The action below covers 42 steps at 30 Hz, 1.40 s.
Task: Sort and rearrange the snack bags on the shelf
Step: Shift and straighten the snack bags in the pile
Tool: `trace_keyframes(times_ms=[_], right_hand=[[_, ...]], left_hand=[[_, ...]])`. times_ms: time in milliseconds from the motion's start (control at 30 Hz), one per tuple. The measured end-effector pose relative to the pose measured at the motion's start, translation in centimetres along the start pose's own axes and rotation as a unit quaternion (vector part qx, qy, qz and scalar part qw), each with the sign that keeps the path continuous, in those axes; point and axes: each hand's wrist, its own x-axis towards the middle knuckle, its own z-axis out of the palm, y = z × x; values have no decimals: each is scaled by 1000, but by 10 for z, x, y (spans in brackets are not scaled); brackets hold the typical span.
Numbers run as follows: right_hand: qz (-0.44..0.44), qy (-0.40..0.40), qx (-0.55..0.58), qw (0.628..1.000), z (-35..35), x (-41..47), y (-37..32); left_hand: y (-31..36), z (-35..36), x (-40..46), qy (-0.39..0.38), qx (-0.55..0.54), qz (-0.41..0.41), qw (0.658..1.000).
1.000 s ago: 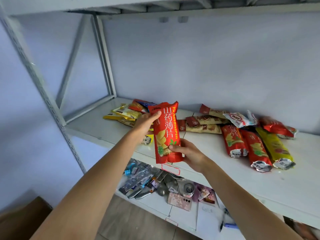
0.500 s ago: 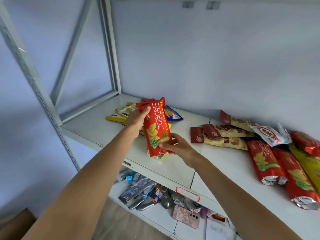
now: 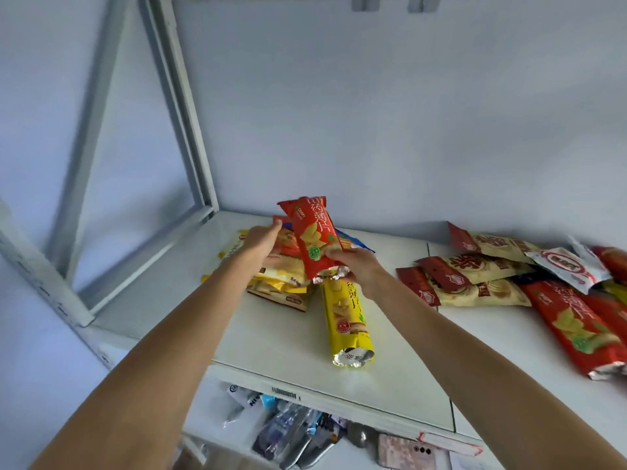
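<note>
A long red snack bag [image 3: 314,239] with yellow lettering stands tilted above the left pile of bags [image 3: 278,283] on the white shelf [image 3: 264,344]. My right hand [image 3: 356,266] grips its crimped lower end. Just left of the bag, my left hand [image 3: 259,242] reaches over the pile with fingers stretched out. Whether it touches the bag's side is unclear. A yellow bag [image 3: 344,320] lies lengthwise under my right wrist, pointing toward the front edge. Beige-and-red bags [image 3: 475,269] and long red bags [image 3: 576,327] lie in a group at the right.
The shelf's grey corner post [image 3: 183,106] and diagonal brace [image 3: 91,137] rise at the left, with the wall close behind. A lower shelf holds packets [image 3: 298,432] and a phone [image 3: 410,452]. Bare shelf surface lies between the yellow bag and the right group.
Both hands carried the red bag farther back and left, over the left pile. My left hand has let go of the bag's top and now sits beside it. The view has shifted left.
</note>
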Motion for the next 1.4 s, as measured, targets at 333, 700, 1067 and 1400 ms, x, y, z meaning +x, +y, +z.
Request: trace_keyframes(times_ms=[333,700,1067,1400], right_hand=[[-79,101,-360,924,30,28,-2],[-74,176,-570,799,-131,-40,21],[-21,213,-590,779,-293,-91,43],[82,256,-598,755,-367,-89,92]], left_hand=[[6,-2,24,-85,348,207,910],[12,102,-14,-183,491,357,774],[32,249,-81,-194,479,425,744],[12,336,-118,-144,488,424,749]])
